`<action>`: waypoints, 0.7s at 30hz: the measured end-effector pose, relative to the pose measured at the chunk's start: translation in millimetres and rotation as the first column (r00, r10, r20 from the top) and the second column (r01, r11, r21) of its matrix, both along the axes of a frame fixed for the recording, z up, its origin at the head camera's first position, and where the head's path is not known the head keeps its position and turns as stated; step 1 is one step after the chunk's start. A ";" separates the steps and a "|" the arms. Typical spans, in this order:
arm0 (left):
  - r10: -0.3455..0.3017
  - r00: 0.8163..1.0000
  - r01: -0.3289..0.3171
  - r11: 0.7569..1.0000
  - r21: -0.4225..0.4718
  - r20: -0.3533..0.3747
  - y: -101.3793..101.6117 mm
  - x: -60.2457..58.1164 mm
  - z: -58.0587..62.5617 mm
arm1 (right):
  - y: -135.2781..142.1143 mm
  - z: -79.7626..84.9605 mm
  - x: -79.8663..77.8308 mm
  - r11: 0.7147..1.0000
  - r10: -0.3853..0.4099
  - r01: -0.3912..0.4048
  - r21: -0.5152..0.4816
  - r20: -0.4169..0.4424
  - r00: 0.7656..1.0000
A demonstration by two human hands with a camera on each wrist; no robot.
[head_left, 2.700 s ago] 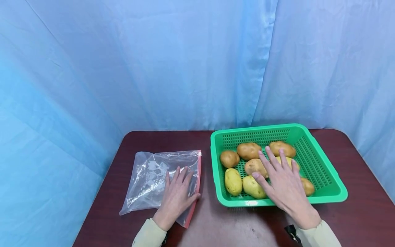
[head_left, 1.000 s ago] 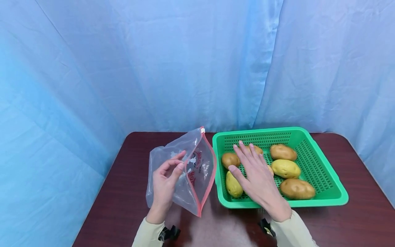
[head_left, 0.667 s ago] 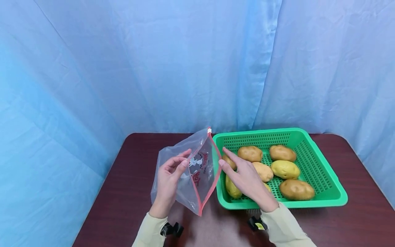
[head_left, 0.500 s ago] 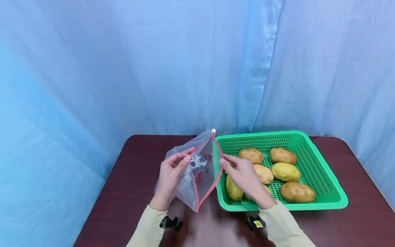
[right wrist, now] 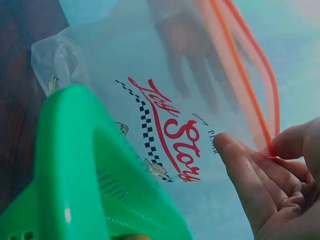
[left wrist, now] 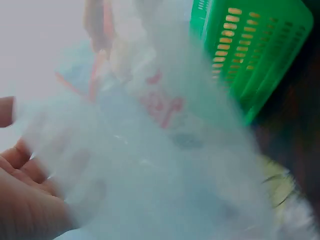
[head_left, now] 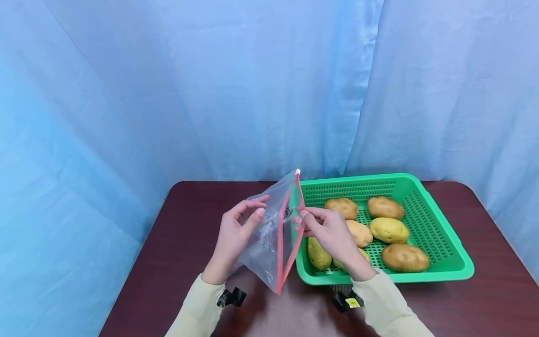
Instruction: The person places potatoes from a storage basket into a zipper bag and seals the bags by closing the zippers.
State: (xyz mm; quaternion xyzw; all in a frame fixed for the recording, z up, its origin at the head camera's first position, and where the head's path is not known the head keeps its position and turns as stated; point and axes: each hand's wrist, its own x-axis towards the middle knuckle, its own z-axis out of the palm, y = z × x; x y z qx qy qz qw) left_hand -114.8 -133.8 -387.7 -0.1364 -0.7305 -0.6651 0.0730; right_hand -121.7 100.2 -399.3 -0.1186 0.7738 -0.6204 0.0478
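Observation:
A clear zip bag (head_left: 265,234) with a red-edged mouth hangs between my hands, its white slider at the top corner. My right hand (head_left: 330,231) pinches the right red edge of the mouth between thumb and fingers; in the right wrist view the right hand (right wrist: 280,180) has that edge at its thumb. My left hand (head_left: 237,229) is at the bag's left side, thumb and fingers parted, short of the left edge. Through the film in the right wrist view, the left hand (right wrist: 187,50) shows with fingers spread. Red lettering (right wrist: 172,130) is printed on the bag.
A green plastic basket (head_left: 452,234) stands right of the bag, overlapped by my right hand. Inside are several potatoes, among them a brown potato (head_left: 405,258) and a yellow potato (head_left: 389,230). A dark red table (head_left: 185,224) lies beneath, with a blue curtain (head_left: 269,93) behind.
Both hands have lifted the bag off the table and moved it right. The right hand left the basket and took the right edge. The left edge slipped from the left hand, narrowing the mouth.

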 end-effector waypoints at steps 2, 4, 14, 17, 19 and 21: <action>0.005 0.998 -0.012 0.992 -0.122 -0.055 1.4 4.8 7.9 | -0.6 2.3 2.1 0.999 0.011 -0.010 -0.031 0.011 1.000; 0.005 0.995 -0.028 0.974 -0.225 -0.099 4.5 8.9 15.7 | -1.4 4.4 3.3 0.998 0.019 -0.018 -0.061 0.026 0.999; -0.004 0.995 -0.047 0.880 -0.473 -0.105 29.9 11.1 27.3 | -1.0 4.7 6.9 0.999 0.005 -0.005 -0.043 0.006 1.000; 0.009 0.993 -0.067 0.874 -0.480 -0.121 28.9 10.2 24.5 | 2.2 -0.4 6.6 0.998 0.008 -0.007 -0.064 0.019 1.000; 0.024 0.991 -0.084 0.873 -0.481 -0.129 26.1 9.5 22.9 | 5.3 -4.0 6.4 0.998 -0.008 0.010 -0.070 0.033 0.999; 0.052 0.989 -0.114 0.865 -0.488 -0.140 22.7 9.2 22.0 | 8.9 -7.5 6.5 0.997 -0.027 0.030 -0.067 0.048 0.998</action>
